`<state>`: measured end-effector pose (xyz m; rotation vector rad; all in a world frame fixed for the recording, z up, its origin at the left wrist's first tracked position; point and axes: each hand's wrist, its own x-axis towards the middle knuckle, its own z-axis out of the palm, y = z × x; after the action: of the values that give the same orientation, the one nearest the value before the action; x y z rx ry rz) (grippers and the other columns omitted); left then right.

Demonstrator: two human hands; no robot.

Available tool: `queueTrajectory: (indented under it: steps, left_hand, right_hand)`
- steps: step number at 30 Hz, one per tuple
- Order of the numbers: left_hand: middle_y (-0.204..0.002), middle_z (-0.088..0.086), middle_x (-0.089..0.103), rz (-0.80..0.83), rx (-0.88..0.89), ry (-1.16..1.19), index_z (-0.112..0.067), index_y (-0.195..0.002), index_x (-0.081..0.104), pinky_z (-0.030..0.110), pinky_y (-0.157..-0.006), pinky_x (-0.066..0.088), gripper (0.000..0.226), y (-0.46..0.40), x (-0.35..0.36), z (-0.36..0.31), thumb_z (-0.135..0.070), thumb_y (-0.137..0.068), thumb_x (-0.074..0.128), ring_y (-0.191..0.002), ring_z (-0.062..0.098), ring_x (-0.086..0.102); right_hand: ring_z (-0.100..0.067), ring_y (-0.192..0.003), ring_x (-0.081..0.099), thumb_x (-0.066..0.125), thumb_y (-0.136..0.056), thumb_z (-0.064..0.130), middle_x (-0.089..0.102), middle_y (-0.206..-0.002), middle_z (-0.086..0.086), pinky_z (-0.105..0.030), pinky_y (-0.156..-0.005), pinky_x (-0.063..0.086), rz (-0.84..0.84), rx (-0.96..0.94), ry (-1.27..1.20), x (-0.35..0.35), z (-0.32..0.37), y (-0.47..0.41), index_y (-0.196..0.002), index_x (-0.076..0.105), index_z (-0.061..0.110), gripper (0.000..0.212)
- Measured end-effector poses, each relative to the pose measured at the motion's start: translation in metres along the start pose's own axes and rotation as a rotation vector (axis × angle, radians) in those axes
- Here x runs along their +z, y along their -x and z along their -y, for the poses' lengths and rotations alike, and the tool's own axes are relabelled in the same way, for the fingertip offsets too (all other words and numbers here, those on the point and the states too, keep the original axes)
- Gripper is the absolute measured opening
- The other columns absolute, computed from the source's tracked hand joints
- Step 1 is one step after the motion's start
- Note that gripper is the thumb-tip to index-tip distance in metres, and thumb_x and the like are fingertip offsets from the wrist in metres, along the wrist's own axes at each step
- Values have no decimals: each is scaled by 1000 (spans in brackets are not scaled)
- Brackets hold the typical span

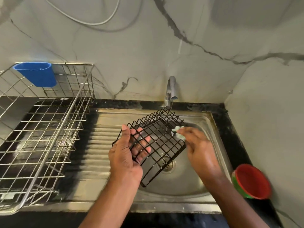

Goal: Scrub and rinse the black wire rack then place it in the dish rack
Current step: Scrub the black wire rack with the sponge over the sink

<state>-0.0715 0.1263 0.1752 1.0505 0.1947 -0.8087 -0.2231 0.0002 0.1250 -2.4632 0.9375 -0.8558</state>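
Observation:
The black wire rack [162, 139] is held tilted over the steel sink basin [204, 124], its far end under the faucet [171, 89]. My left hand [126, 155] grips its near left side, thumb on top and fingers showing through the mesh. My right hand [199, 145] pinches a small pale green scrubber [179, 133] against the rack's right edge. The silver wire dish rack [41, 129] stands on the drainboard at the left, with nothing in it.
A blue plastic cup holder [37, 74] hangs on the dish rack's back wall. A red and green bowl [251, 181] sits on the dark counter right of the sink. The drain [168, 167] lies below the rack. Marble-patterned walls close the back and right.

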Motion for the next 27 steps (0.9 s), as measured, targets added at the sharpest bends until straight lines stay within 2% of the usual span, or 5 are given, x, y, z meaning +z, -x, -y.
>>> queueTrajectory:
  steps: [8,14,17,20,27]
  left_hand:
    - [-90,8,80,35,-54,-2,-17,-84,74,26,-46,58,28,-20,-4,-13,-45,-79,75,-66,23,76]
    - [-93,12,79,38,-36,-7,-13,-87,73,27,-42,55,30,-10,-11,-13,-43,-84,73,-74,30,74]
    - [-84,7,79,7,-55,13,-15,-82,72,24,-42,54,26,-8,-14,-12,-40,-87,70,-68,26,74]
    - [-84,7,79,-16,-85,83,-15,-82,71,24,-46,57,25,-9,-14,-12,-37,-94,65,-68,23,75]
    - [-79,4,77,-9,27,136,-14,-92,70,23,-48,58,32,-12,-6,-5,-41,-100,53,-60,16,74]
  right_hand:
    - [-11,-125,50,63,-81,-10,53,-139,6,-23,-88,56,245,-486,70,-6,45,22,-136,55,26,65]
    - [-21,-120,58,61,-84,-18,62,-130,-5,-37,-93,56,12,-115,141,0,-19,6,-125,68,16,54]
    - [-17,-120,60,59,-89,-13,63,-127,-2,-16,-103,43,-78,134,37,-2,-28,5,-121,71,13,42]
    - [-6,-111,60,60,-91,-6,62,-124,5,-2,-92,41,-177,324,-89,-4,-15,16,-121,69,19,40]
    - [1,-88,69,64,-94,7,74,-101,8,-17,-75,54,-60,769,-675,25,11,38,-110,63,30,29]
